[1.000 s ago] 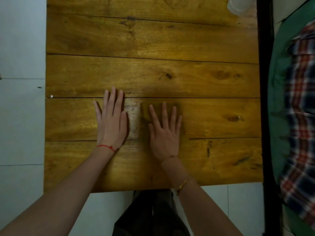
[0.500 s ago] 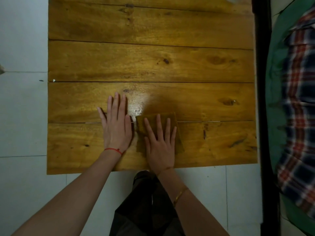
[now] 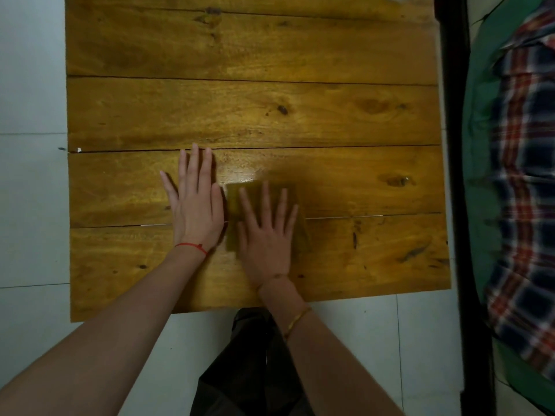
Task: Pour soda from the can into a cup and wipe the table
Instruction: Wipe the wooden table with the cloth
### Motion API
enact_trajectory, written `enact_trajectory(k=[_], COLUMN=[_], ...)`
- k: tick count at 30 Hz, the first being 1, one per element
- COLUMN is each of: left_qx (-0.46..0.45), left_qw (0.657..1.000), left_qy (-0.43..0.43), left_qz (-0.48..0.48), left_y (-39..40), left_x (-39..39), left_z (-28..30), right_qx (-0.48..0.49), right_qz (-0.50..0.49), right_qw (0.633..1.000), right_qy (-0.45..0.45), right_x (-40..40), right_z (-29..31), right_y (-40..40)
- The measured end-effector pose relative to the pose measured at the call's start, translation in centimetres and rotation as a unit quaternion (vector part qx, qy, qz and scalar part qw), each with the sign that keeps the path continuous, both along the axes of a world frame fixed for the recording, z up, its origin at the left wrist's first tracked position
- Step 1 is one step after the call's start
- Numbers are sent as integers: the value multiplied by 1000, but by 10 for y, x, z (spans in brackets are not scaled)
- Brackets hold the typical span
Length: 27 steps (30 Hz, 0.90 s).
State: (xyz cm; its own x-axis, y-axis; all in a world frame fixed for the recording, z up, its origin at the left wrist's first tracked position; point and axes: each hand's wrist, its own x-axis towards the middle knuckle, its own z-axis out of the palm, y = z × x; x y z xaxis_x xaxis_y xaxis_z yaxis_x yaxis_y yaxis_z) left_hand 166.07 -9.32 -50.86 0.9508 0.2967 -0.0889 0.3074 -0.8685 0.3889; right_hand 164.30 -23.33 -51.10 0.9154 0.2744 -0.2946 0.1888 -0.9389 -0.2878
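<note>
Your hands lie flat on the table point(image 3: 330, 115).
Your right hand point(image 3: 265, 238) presses spread fingers on a half-hidden cloth point(image 3: 237, 199); your left hand point(image 3: 196, 205) rests released.

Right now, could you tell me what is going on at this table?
A person is wiping a wooden table. The right hand presses flat, fingers spread, on a yellowish cloth, while the left hand rests flat on the wood beside it. A wet sheen shows just beyond the cloth. No can is in view.
</note>
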Motion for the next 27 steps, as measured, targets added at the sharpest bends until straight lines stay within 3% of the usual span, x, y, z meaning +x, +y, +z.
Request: enact_trajectory(k=[4,9,11,18,20,24,27], left_qx=[9,28,34,61,73,73,78], left_qw=[1000,1000,999,997,996,995,994], left_qy=[-8,-2,9,37,47,61,72], left_qz=[-6,-7,-17,-10,-6,-3,-3], left_y=[17,31,34,36,36,34,35], left_x=[20,47,57,92,94,96,97], left_z=[1,-6,-10,-20,-21,-18,-17], right_qx=[-3,-55,-56,-31,-39,-57,-54], right_qz=[33,-172,-202,29,3,-139,-144], right_qw=[999,983,977,998,998,986,985], right_qy=[2,-32,-36,-42,-49,-69,-71], right_x=[12,109,130,118,139,209,238], right_z=[-3,-14,-16,-12,-13,-20,-22], right_y=[-17,-52,-39,-11,-21,-3,33])
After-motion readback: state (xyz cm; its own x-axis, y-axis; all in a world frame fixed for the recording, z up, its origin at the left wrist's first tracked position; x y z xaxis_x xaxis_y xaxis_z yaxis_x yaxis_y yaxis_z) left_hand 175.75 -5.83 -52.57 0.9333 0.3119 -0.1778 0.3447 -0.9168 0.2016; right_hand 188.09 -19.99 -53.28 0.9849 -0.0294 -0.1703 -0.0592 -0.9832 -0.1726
